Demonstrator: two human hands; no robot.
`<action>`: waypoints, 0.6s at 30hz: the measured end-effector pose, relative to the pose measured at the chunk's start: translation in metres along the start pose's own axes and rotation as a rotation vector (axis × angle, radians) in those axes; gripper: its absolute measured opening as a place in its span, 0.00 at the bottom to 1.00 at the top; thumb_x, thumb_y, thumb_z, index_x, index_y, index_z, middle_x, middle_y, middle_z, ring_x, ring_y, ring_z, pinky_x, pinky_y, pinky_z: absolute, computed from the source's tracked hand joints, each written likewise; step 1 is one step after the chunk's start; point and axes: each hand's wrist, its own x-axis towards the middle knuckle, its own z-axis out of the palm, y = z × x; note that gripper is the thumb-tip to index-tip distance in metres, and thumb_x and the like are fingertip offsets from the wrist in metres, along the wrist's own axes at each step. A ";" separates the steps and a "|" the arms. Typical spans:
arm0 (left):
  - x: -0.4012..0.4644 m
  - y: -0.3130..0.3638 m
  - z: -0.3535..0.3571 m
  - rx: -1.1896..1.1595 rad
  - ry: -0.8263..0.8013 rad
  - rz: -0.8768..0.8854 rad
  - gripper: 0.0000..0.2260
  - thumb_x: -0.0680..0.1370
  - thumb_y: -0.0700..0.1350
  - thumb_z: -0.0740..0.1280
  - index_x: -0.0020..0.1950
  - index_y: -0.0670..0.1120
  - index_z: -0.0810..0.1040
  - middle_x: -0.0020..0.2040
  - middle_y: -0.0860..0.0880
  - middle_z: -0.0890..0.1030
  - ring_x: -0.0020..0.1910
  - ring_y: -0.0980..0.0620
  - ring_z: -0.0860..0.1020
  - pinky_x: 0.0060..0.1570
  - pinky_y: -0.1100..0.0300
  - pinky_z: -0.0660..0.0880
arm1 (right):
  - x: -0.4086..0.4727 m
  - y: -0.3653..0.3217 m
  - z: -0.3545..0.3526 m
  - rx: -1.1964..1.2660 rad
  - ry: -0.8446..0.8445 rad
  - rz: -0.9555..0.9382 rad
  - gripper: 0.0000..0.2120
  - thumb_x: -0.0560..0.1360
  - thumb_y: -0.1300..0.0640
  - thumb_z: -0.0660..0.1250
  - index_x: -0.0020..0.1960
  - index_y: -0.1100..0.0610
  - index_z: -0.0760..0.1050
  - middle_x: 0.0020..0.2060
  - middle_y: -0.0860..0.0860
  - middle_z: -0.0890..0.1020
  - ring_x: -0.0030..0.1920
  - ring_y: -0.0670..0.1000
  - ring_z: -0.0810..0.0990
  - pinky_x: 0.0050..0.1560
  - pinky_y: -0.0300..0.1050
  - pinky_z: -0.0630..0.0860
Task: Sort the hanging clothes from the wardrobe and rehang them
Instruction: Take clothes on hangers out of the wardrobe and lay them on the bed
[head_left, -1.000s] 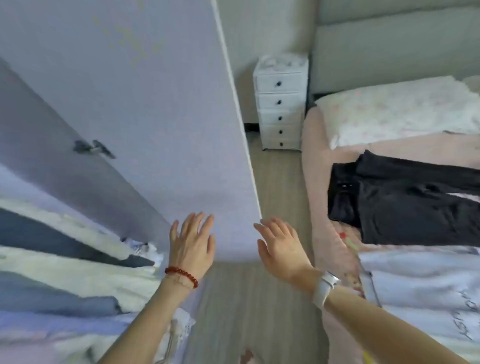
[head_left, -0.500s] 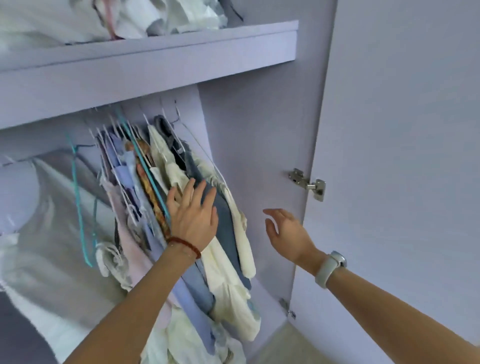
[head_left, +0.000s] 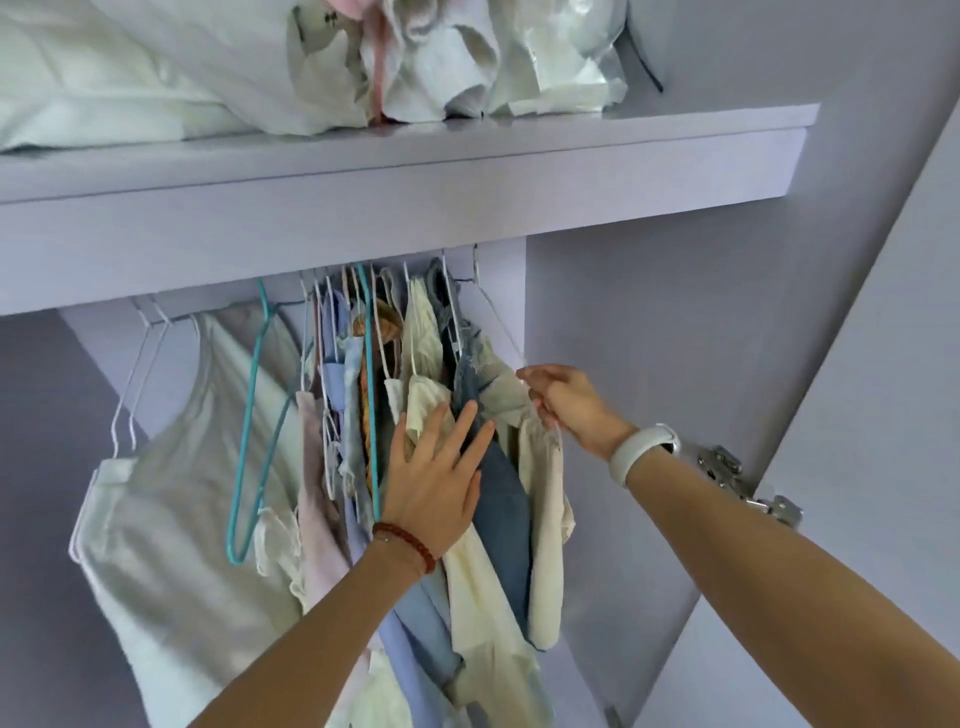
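Under the shelf (head_left: 467, 171) of the open wardrobe (head_left: 649, 338), the clothes (head_left: 415, 364) hang bunched on wire hangers toward the right end of the rail, with a white dress (head_left: 171, 493) and an empty teal hanger (head_left: 249, 441) apart to the left. Bundled white bedding (head_left: 260, 62) sits on the shelf above. A second ago the view faced the door and the bed, both hands open in the air; half a second ago it had swung to the rail, the left hand on the bunch and the right still reaching. Now the left hand (head_left: 434, 483) lies flat on the bunch, fingers straight and spread across the cream and blue garments, holding them back. The right hand (head_left: 569, 402) has arrived at the rightmost piece, a cream top (head_left: 543, 519) on a white hanger (head_left: 498, 322), and its fingers pinch the hanger wire at the shoulder. This looks like the start of sorting: the end garment is being separated from the rest, and lifting its hook off the rail seems the likely next move. The packed hangers could snag one another. A door hinge (head_left: 748, 488) shows at the right.
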 end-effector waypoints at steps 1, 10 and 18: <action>0.000 -0.002 0.000 0.004 -0.003 -0.005 0.23 0.71 0.50 0.68 0.66 0.50 0.73 0.68 0.47 0.72 0.63 0.42 0.73 0.58 0.38 0.68 | 0.008 -0.003 -0.003 0.005 0.023 0.000 0.10 0.78 0.59 0.60 0.54 0.64 0.75 0.27 0.51 0.67 0.17 0.44 0.62 0.20 0.34 0.61; -0.003 -0.006 0.003 0.011 -0.030 -0.040 0.23 0.70 0.49 0.70 0.64 0.49 0.75 0.67 0.48 0.73 0.62 0.43 0.74 0.57 0.39 0.70 | 0.026 -0.025 -0.008 -0.049 0.494 -0.262 0.13 0.76 0.66 0.56 0.41 0.57 0.77 0.45 0.48 0.77 0.47 0.46 0.74 0.44 0.30 0.65; 0.000 0.001 -0.004 -0.099 0.013 -0.124 0.18 0.68 0.44 0.72 0.58 0.47 0.80 0.62 0.47 0.77 0.59 0.40 0.76 0.60 0.33 0.65 | -0.065 0.055 -0.032 -0.004 0.526 -0.194 0.16 0.76 0.63 0.61 0.29 0.59 0.72 0.15 0.40 0.67 0.20 0.39 0.65 0.24 0.30 0.62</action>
